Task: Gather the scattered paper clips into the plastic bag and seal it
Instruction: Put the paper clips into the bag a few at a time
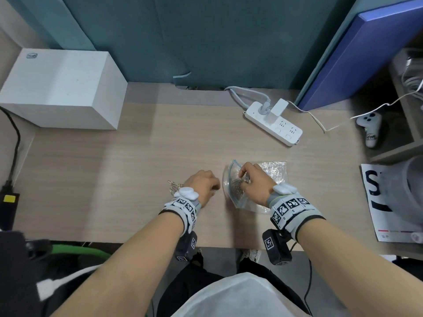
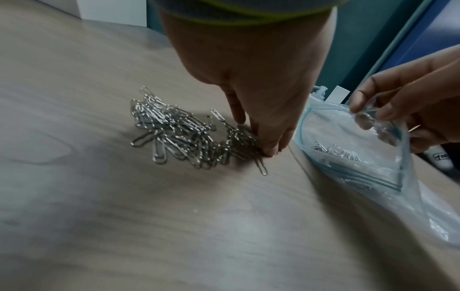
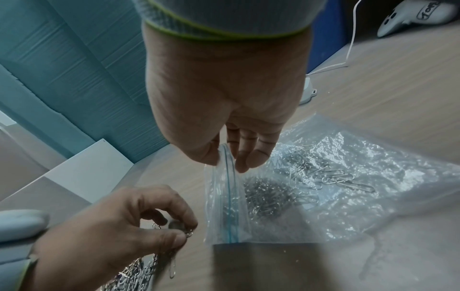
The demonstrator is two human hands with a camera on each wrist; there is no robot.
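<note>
At about 9 o'clock from your left hand point(image 1: 202, 185), a tangled heap of paper clips point(image 2: 179, 135) lies loose on the table point(image 1: 128, 179). That heap is the work left, and it is a fair share of the whole.

Your left hand sits at the heap's 3 o'clock edge with thumb and fingertips point(image 2: 270, 149) drawn together. The right wrist view shows them pinching a small cluster of clips, with a few dangling below. I judge this to be one more batch on its way across, mid-cycle and not near the end.

Just beside that hand, at its 3 o'clock, the plastic bag point(image 1: 267, 177) lies on the table with its mouth facing the heap. Your right hand point(image 1: 257, 181) pinches the upper lip by the blue zip strip point(image 3: 230, 196), thumb on one side and fingers on the other, holding the mouth lifted open.

Inside the bag you already have a dense pile of clips near the mouth and a looser scatter deeper in, toward 3 o'clock, so a good portion looks done.

What remains, as I read it: several more batches from the heap, any stray single clips at its edge, then pressing the zip closed along its length. The seal is not yet begun.
</note>
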